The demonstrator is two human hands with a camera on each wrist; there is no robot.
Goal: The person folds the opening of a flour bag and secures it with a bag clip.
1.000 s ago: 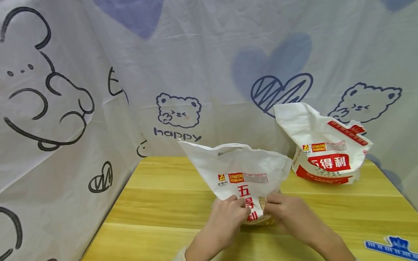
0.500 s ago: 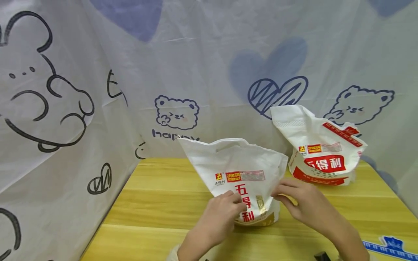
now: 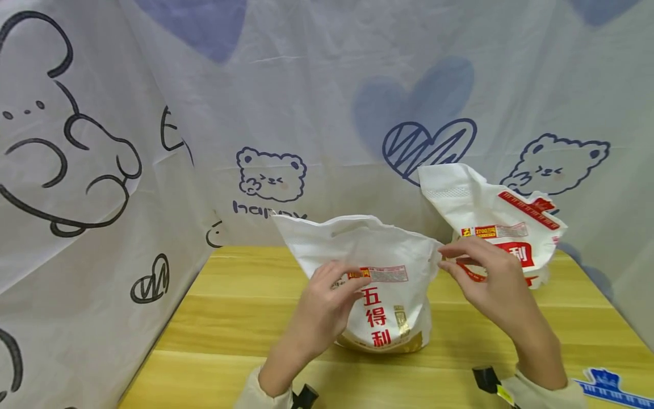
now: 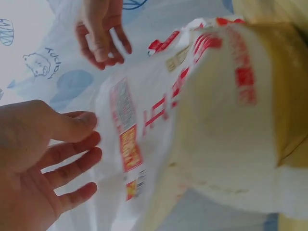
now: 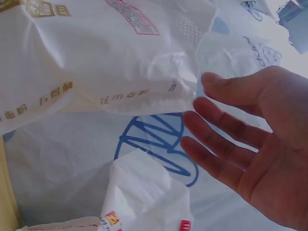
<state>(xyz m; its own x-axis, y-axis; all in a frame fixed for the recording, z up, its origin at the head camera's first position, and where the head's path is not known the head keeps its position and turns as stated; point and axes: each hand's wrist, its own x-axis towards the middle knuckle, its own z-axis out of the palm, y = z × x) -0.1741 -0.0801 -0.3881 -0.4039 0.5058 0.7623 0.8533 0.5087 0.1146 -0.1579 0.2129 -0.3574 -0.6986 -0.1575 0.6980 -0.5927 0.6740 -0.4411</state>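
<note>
A white bag with red lettering [image 3: 378, 307] stands upright on the table, its upper edge spread wide and leaning left. My left hand [image 3: 327, 301] is in front of its left upper part; in the left wrist view that hand [image 4: 53, 159] has its fingers apart, beside the bag [image 4: 144, 120]. At the bag's upper right corner is my right hand [image 3: 495, 284], thumb and fingers parted; in the right wrist view the fingers of this hand [image 5: 250, 134] are spread by the corner of the bag [image 5: 120, 62], gripping nothing.
A second white and red bag [image 3: 490, 204], with a red clip [image 3: 531, 210] across its top, stands at the back right, partly behind my right hand. A blue clip [image 3: 608, 389] lies at the table's front right. A printed cloth [image 3: 327, 113] hangs behind the table.
Both hands have risen from the bag's lower front, the right one outward to the upper right corner, the left one to the upper left. The bag's lower front has come into view.
</note>
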